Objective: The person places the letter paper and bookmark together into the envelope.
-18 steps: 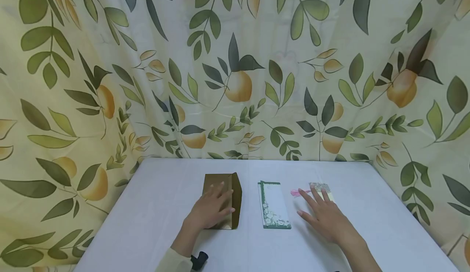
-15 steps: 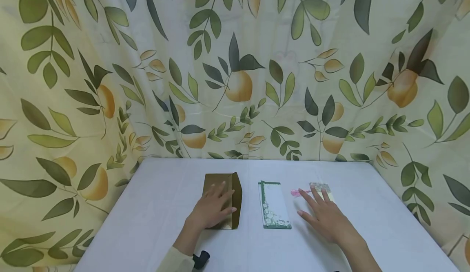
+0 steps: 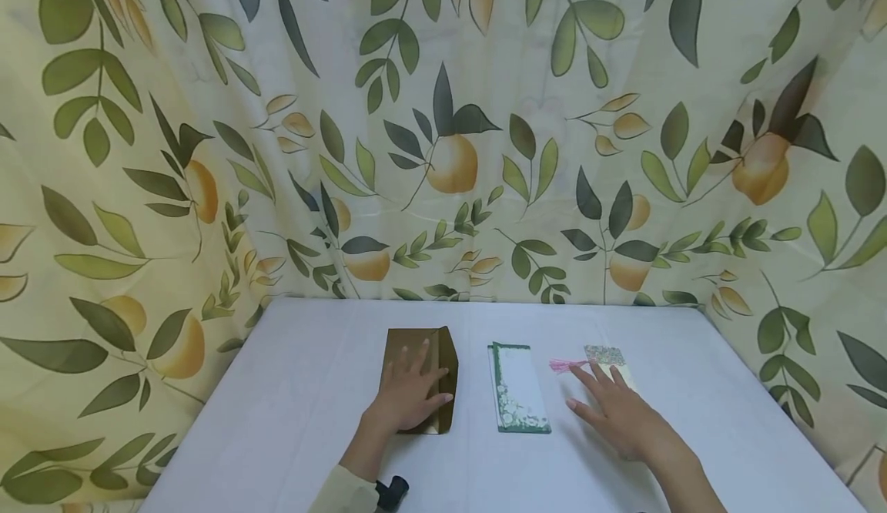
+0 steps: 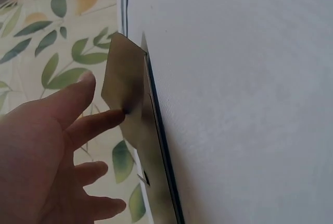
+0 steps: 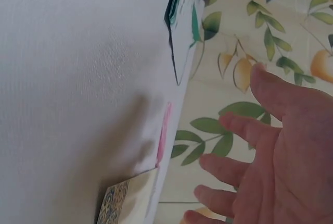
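A gold envelope (image 3: 403, 340) lies on the white table, its flap (image 3: 449, 355) opened out to the right. My left hand (image 3: 409, 396) is spread over the envelope, fingers fairly straight; in the left wrist view the index fingertip (image 4: 124, 111) comes right at the flap. To the right, my right hand (image 3: 619, 414) hovers with loose, spread fingers just over a bookmark (image 3: 606, 355) with a patterned end and a pink tassel (image 3: 567, 365). It holds nothing, and its fingers cover part of the bookmark. Between the hands lie white cards (image 3: 521, 382) with green floral borders, slightly fanned.
The table (image 3: 333, 374) wears a plain white cover. Behind and at both sides hangs a curtain (image 3: 443, 259) printed with leaves and orange fruit. A black device (image 3: 393, 493) sits at the left wrist beside a pale sleeve (image 3: 344, 491).
My left hand has slid slightly right across the envelope. My right hand has shifted a little right and toward me, uncovering slightly more of the bookmark. The envelope, cards and bookmark stay put.
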The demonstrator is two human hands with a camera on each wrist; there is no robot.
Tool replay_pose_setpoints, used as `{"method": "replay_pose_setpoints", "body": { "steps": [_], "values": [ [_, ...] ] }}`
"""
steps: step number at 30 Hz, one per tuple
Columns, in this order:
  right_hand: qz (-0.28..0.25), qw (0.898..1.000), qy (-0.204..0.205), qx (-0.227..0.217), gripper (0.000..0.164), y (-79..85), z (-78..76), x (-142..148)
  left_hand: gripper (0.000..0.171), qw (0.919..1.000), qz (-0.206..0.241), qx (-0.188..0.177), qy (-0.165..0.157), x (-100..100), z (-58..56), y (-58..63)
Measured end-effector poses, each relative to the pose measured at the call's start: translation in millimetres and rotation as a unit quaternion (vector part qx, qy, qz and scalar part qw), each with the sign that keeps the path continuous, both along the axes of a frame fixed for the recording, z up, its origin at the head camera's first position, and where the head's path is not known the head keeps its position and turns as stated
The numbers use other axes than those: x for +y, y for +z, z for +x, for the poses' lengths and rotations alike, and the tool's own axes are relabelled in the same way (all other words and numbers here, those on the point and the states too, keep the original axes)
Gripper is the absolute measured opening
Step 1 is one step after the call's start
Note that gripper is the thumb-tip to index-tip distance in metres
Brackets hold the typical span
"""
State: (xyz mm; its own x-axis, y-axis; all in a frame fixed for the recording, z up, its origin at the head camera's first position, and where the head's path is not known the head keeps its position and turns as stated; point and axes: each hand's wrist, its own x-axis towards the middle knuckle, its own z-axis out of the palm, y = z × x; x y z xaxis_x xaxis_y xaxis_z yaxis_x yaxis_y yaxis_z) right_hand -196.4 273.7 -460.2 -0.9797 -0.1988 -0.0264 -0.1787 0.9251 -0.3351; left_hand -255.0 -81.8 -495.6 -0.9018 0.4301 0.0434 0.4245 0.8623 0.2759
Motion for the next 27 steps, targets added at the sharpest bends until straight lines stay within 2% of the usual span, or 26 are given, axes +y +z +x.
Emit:
{"method": "replay_pose_setpoints", "body": {
  "steps": [7,10,15,23,27],
  "values": [
    [-0.051,0.997,0.007,-0.052,0.073,-3.8,1.1,-8,0.050,0.9995,0.007,-0.028,0.016,1,1.6,-2.9],
    [-0.057,0.996,0.007,-0.068,0.072,-6.2,0.4,-10,0.054,0.9988,0.015,-0.042,0.021,2,1.5,-4.0],
    [-0.047,0.997,0.013,-0.061,0.070,-6.1,-1.2,-14,0.063,0.9980,0.016,-0.056,0.023,2,2.9,-2.3],
    [-0.035,0.997,0.021,-0.058,0.074,-1.4,-4.9,-20,0.065,0.9989,0.023,-0.037,0.019,-3,4.1,-0.3],
    [-0.036,0.997,0.025,-0.058,0.072,0.2,-7.9,-25,0.064,0.9994,0.008,-0.026,0.020,-5,4.7,2.3]
  ]
}}
